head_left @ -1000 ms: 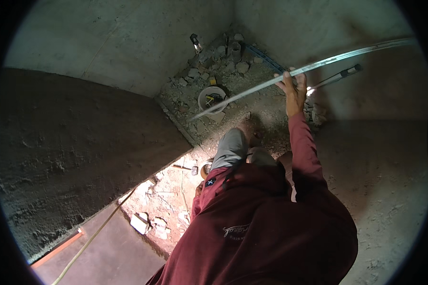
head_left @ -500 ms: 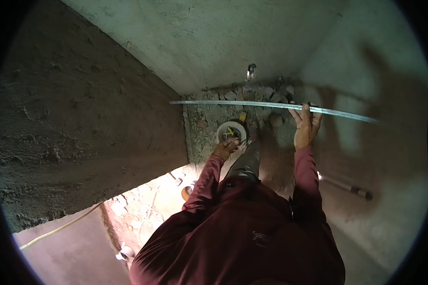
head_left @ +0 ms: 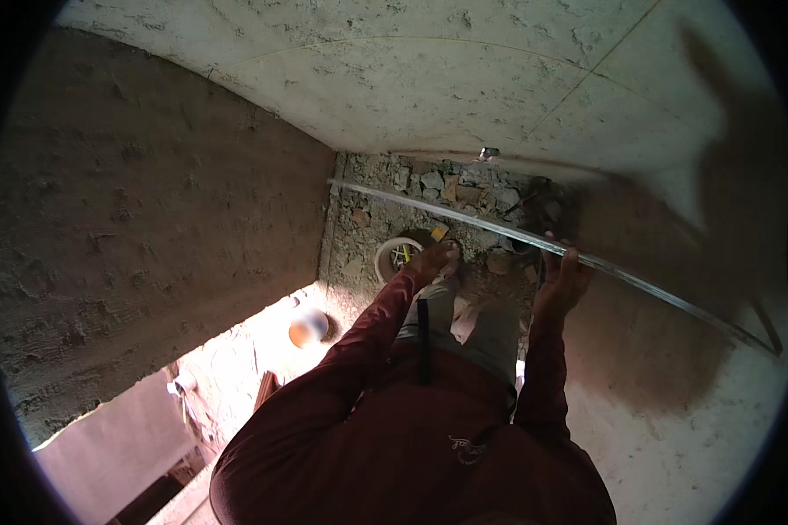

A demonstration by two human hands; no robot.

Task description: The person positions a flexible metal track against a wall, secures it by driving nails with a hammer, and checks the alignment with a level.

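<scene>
My right hand point(head_left: 562, 282) is closed around a long, thin silver metal bar point(head_left: 490, 224). The bar slants across the view, its far-left end close to the brown wall and its other end down at the right. Beside a round pale bucket point(head_left: 380, 262) is my left hand point(head_left: 434, 261), fingers curled; what they hold, if anything, is hidden. Inside the bucket lie a yellow-handled tool point(head_left: 406, 252) and several small pale pieces. A small yellow object point(head_left: 439, 233) shows just beyond the left hand.
Broken stones point(head_left: 432, 180) cover the ground along the far wall. A rough brown wall point(head_left: 166, 219) rises at the left, a pale wall point(head_left: 394, 79) ahead with a small fitting point(head_left: 489, 153). At lower left, a bright opening shows a round orange-white container point(head_left: 308, 329) and a white pipe point(head_left: 184, 382).
The bar has tilted, its right end swinging down toward me. My left hand has moved from over the bucket to its right side. The view has shifted too.
</scene>
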